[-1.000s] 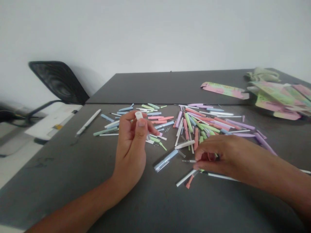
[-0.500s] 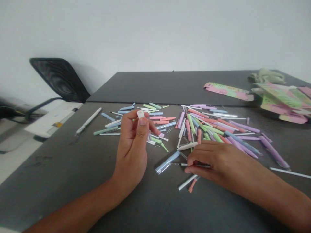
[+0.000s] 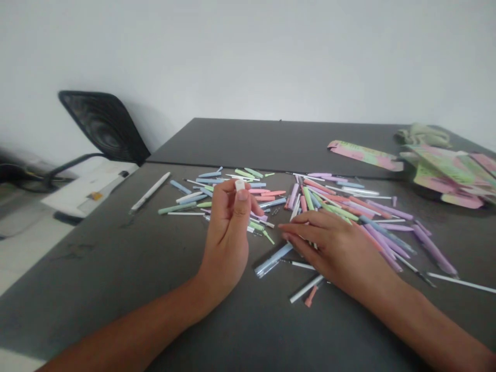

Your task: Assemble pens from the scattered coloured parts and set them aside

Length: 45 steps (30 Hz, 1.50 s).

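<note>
My left hand (image 3: 230, 227) is raised over the near side of the left pen pile, thumb and fingers closed on a white pen part (image 3: 239, 184). Only its blunt end sticks out above the thumb; the rest is hidden by the fingers. My right hand (image 3: 329, 240) reaches low into the right pile, thumb and fingertips drawn together. What they grip, if anything, is hidden. Just below those fingertips lies a light blue pen barrel with a clear end (image 3: 273, 260). A thin refill (image 3: 302, 265) runs under the hand, near a white tube (image 3: 306, 289) and a small coral piece (image 3: 310, 296).
Pastel pen parts, including a purple barrel (image 3: 434, 250), spread across the dark table (image 3: 127, 294). A white pen (image 3: 150, 192) lies apart at left. Flattened pink-green cartons (image 3: 449, 173) and a greenish cloth (image 3: 422, 135) are at back right. A mesh chair (image 3: 106, 126) stands left.
My right hand has shifted its fingertips up and left, off the thin refill and over where a white barrel lay; that barrel no longer shows. My left hand keeps its grip. The view has shifted slightly.
</note>
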### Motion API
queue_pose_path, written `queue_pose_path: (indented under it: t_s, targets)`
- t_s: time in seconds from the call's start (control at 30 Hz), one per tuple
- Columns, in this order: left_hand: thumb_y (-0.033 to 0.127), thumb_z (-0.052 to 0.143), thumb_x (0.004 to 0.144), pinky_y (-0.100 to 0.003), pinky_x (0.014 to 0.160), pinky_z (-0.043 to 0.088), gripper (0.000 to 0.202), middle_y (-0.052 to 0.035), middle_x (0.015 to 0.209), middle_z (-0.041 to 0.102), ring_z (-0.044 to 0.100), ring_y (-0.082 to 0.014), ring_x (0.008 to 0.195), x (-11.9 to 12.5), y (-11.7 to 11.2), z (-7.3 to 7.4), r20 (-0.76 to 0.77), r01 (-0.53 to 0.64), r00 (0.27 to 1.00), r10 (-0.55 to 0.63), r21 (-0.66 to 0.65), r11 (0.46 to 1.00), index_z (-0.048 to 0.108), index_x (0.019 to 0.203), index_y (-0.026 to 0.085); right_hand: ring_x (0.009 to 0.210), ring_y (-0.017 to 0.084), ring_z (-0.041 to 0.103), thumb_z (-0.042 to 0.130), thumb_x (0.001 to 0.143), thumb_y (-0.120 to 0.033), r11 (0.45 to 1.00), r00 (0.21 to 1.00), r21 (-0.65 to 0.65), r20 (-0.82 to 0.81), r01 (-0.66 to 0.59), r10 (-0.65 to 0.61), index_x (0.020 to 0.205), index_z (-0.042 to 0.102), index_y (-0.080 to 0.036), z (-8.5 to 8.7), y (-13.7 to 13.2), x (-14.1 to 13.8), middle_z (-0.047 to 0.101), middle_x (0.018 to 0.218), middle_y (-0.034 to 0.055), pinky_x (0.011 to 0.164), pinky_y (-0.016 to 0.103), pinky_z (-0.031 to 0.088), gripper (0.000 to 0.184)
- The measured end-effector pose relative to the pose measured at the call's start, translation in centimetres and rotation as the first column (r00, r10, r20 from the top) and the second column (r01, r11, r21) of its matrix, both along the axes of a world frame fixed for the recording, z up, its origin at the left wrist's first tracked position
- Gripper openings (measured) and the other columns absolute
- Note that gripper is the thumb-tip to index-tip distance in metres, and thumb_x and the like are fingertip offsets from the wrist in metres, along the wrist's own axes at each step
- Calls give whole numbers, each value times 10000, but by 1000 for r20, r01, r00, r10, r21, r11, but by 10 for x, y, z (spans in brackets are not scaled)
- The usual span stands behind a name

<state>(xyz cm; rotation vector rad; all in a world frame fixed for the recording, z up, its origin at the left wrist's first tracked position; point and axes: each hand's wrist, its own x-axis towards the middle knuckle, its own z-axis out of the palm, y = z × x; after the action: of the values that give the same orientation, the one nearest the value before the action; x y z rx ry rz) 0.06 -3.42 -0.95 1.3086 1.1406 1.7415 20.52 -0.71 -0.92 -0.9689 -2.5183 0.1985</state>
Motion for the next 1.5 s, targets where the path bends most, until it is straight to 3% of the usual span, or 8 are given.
queue_pose_path:
  t_s: [0.23,0.4,0.83,1.03,1.17,1.3,1.4,1.5]
  targets:
    - [387,508,1136,-293,876,473,195,28,814,595,585,-163,811,2,0,-1,61,-1,998,2,-6,1000,566,1010,250,957,251,770,645,1058,-305,994,976,-34,196,100,-92,1138,846,-247,-3,16,-20,816,1076,81,826,374,594,224]
    - [326,474,1150,-278,858,469,195,26,830,568,566,-155,817,2,-1,-2,34,19,999,-20,23,1000,566,997,250,1017,289,759,634,1068,-344,996,974,-25,214,84,-77,1193,840,-222,-1,20,-24,824,1094,102,914,430,568,270]
    - [346,542,1121,-283,870,460,193,30,798,568,566,-156,819,3,0,-2,124,51,991,-47,-33,998,583,963,243,966,287,729,624,1066,-283,997,988,-23,132,80,-76,1052,852,-198,-3,20,-30,829,1016,88,886,420,513,243]
    - [236,569,1015,-244,609,432,183,58,659,526,487,-117,588,4,2,5,348,145,931,-108,-82,986,527,837,223,847,218,745,696,1000,-241,991,994,-65,0,113,-114,956,839,-225,1,21,-12,832,901,36,777,329,517,151]
    - [229,604,919,-228,506,342,153,69,611,484,401,-97,509,1,3,7,411,223,898,-156,-121,967,506,802,223,674,178,715,701,977,-288,952,981,-262,-72,155,-180,933,854,-258,4,22,-1,822,815,3,618,290,486,161]
    - [218,635,931,-224,506,274,249,90,603,388,290,-82,505,0,3,4,310,260,932,-188,-211,942,467,747,218,428,114,544,662,1004,-450,847,955,-509,-142,154,-259,950,851,-267,9,18,6,734,669,-24,453,271,395,269]
    - [308,738,935,-224,526,284,190,94,609,397,318,-92,533,-2,3,3,105,213,976,-190,-278,937,598,845,216,410,112,501,671,993,-520,785,923,-609,-230,110,-308,974,842,-258,14,15,7,614,564,-47,421,262,357,314]
    - [360,820,884,-247,553,337,195,89,577,422,370,-113,538,-3,3,3,-65,178,976,-208,-308,934,748,996,218,453,124,503,697,979,-523,772,883,-634,-334,50,-330,1010,849,-256,17,12,3,543,515,-61,462,261,382,308]
